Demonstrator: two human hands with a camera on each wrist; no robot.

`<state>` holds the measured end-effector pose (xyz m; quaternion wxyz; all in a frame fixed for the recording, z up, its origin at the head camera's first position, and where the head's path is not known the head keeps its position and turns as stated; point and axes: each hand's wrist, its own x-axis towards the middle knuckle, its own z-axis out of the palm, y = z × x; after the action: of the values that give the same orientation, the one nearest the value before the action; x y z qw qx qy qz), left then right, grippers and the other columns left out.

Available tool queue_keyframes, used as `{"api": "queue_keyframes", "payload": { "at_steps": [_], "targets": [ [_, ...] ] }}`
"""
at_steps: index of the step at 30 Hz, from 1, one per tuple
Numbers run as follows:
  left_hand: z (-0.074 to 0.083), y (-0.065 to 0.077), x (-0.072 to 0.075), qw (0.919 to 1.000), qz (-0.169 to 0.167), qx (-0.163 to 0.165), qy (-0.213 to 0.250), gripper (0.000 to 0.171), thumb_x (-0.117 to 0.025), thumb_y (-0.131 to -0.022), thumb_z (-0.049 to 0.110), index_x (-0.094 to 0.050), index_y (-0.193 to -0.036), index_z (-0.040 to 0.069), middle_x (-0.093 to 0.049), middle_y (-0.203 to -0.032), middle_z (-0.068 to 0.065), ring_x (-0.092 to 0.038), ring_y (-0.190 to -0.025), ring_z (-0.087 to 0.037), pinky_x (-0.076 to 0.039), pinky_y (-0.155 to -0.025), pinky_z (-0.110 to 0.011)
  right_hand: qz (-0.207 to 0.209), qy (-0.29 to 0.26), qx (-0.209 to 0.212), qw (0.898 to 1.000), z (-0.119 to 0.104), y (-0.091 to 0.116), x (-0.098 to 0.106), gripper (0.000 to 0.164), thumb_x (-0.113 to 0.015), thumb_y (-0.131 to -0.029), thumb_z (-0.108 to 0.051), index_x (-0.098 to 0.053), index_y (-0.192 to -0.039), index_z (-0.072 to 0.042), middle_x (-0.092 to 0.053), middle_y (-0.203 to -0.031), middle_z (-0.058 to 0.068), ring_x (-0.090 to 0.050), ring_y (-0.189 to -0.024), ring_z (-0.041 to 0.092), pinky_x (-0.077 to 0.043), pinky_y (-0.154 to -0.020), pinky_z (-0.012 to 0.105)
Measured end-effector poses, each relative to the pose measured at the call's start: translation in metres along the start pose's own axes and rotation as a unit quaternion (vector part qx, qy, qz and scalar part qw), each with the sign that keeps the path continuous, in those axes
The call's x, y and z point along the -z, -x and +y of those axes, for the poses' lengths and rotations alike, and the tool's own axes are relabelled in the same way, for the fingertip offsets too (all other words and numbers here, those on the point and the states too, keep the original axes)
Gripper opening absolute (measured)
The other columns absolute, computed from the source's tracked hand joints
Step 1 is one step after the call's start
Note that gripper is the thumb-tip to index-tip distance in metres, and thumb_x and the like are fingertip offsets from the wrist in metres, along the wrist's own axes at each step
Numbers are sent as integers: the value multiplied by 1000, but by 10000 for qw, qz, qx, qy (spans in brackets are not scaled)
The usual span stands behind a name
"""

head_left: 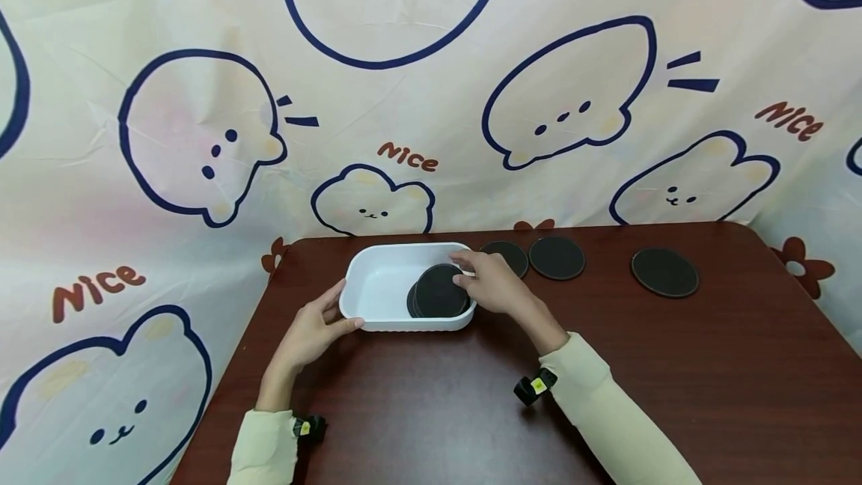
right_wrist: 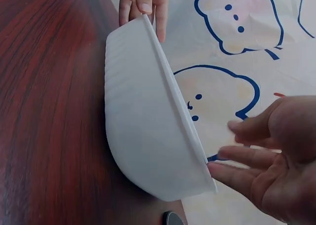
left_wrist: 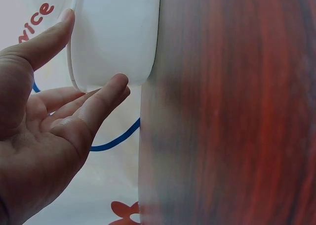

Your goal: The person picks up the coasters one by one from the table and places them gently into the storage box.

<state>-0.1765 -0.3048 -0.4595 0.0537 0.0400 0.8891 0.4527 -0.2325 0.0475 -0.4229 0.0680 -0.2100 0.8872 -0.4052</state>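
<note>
A white rectangular plastic basin [head_left: 377, 324] stands on the table in the head view. Several black round coasters [head_left: 441, 292] lie overlapped in its right half. My left hand [head_left: 311, 331] touches the basin's left end, thumb at the near corner and fingers along the side; the left wrist view shows these fingers fairly straight against the white wall. Over the right end is my right hand [head_left: 494, 281], its fingers spread and relaxed with no coaster between them. In the right wrist view, one finger of that hand [right_wrist: 276, 170] touches the basin's rim.
Behind the right hand, a partly hidden coaster [head_left: 509, 254] lies beside another coaster [head_left: 557, 257]. Farther right lies a single coaster [head_left: 664, 272]. The dark brown wooden table [head_left: 431, 403] meets a printed cloth [head_left: 404, 96] at its back edge.
</note>
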Motion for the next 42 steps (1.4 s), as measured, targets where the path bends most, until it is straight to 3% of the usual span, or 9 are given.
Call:
{"api": "queue_keyframes", "payload": {
  "at_steps": [6,11,22,31,36,39,42],
  "targets": [
    [0,2,1,10000,-5,46,5,94,-82,-97,22,-27,-171,8,-42,-168,-25,-57,-144,-42,-57,-105,-48,299,-462,426,9976,18,12,2,55,-70,-106,-20,-55,-158,-11,-59,-157,17,-65,-138,39,-57,-109,50],
    [-1,1,2,10000,-22,-30,-23,94,-83,-97,23,-27,-171,7,-42,-168,-25,-56,-145,-43,-57,-104,-48,481,-858,408,9943,35,24,8,60,-75,-103,-20,-54,-158,-10,-59,-156,21,-60,-144,37,-56,-112,49],
    [1,1,2,10000,-18,-69,-21,95,-84,-96,21,-27,-170,6,-41,-169,-26,-56,-145,-43,-56,-104,-48,651,-23,-51,9979,80,46,32,72,-73,-103,-43,-48,-162,-11,-52,-164,19,-60,-140,47,-53,-111,63],
    [3,1,2,10000,-16,-64,-2,94,-83,-97,22,-27,-170,5,-41,-168,-27,-56,-144,-45,-56,-104,-49,674,-167,-288,9972,105,57,52,76,-72,-104,-42,-43,-164,-5,-50,-162,26,-54,-147,45,-48,-117,59],
    [2,1,1,10000,-2,-38,-35,94,-83,-96,23,-27,-170,6,-42,-167,-27,-56,-144,-45,-56,-105,-49,591,-424,-402,9965,117,64,62,74,-70,-105,-44,-43,-164,-8,-50,-164,22,-54,-148,44,-50,-115,61],
    [1,1,1,10000,7,-23,-40,94,-83,-96,23,-28,-170,6,-42,-168,-27,-56,-144,-44,-56,-105,-49,487,-764,-406,9951,125,68,69,72,-69,-106,-42,-43,-164,-9,-52,-164,19,-56,-147,42,-56,-111,53],
    [0,0,0,10000,-5,-36,-28,94,-83,-97,23,-28,-170,6,-41,-168,-26,-56,-145,-44,-56,-105,-48,410,-1144,-392,9918,132,72,75,69,-69,-106,-37,-44,-163,-7,-54,-161,20,-58,-144,41,-59,-104,32]
  ]
}}
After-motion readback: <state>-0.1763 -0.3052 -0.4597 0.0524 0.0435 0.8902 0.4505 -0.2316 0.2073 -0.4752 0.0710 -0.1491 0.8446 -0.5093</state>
